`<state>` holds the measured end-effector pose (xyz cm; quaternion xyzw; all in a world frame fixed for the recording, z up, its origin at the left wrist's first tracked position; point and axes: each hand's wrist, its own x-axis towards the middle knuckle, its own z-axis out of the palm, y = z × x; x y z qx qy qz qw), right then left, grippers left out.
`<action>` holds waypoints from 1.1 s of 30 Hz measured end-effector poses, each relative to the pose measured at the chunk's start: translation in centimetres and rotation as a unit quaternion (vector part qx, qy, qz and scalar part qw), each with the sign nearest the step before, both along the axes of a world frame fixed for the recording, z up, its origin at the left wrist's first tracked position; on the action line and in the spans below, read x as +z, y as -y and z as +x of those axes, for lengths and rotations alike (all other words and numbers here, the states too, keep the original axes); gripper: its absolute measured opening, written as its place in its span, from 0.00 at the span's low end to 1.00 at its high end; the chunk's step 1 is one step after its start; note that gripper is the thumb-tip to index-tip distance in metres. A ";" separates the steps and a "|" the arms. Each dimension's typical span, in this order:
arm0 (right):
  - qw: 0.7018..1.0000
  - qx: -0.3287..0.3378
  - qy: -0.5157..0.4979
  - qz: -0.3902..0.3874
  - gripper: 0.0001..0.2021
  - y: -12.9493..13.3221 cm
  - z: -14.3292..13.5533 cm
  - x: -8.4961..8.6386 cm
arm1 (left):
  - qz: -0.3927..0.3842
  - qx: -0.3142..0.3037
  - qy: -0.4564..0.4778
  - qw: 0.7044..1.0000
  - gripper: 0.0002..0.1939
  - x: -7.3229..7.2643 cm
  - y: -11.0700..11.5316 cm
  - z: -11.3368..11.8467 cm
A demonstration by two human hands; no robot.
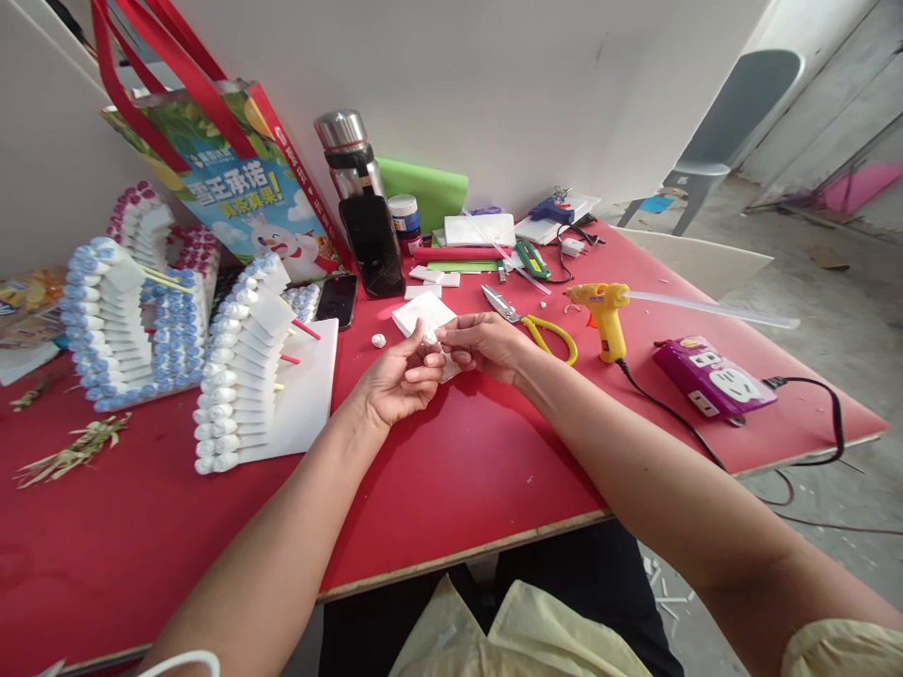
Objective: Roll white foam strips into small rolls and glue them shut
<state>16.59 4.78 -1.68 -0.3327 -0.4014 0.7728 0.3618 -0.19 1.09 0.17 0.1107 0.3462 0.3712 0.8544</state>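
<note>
My left hand [396, 384] and my right hand [488, 344] meet above the red table, fingers pinched together. Between their fingertips is a small white rolled piece [430, 337], partly covered by the fingers. A similar white rolled piece [379, 340] lies just left of them. Right behind the hands sits a stack of white square sheets [425, 308]. Off to the left stands a white fan-shaped craft piece [244, 376], edged with rows of white knobs. Yellow-handled scissors [548, 338] lie beyond my right hand, and a yellow glue gun [603, 315] stands farther right.
A purple power strip [712, 376] with a black cord is near the table's right edge. Blue-and-white craft pieces [131, 324] and a printed bag [240, 188] stand at left. Behind are a steel-capped bottle [344, 141], a phone [337, 301] and a green cutter [530, 259].
</note>
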 end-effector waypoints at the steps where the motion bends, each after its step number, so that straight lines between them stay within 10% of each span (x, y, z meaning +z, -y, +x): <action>1: 1.000 0.000 0.000 0.000 0.18 0.0 0.0 -0.1 | 0.002 0.001 -0.001 1.000 0.23 -0.1 0.0 0.0; 20: 0.990 0.017 0.061 0.130 0.08 0.3 0.1 0.6 | 0.188 0.059 -0.247 0.949 0.20 -0.7 -0.1 0.1; 33: 0.998 0.037 0.016 0.051 0.11 -0.2 0.4 0.1 | 0.221 0.051 -0.286 0.931 0.27 -1.0 -0.3 -0.1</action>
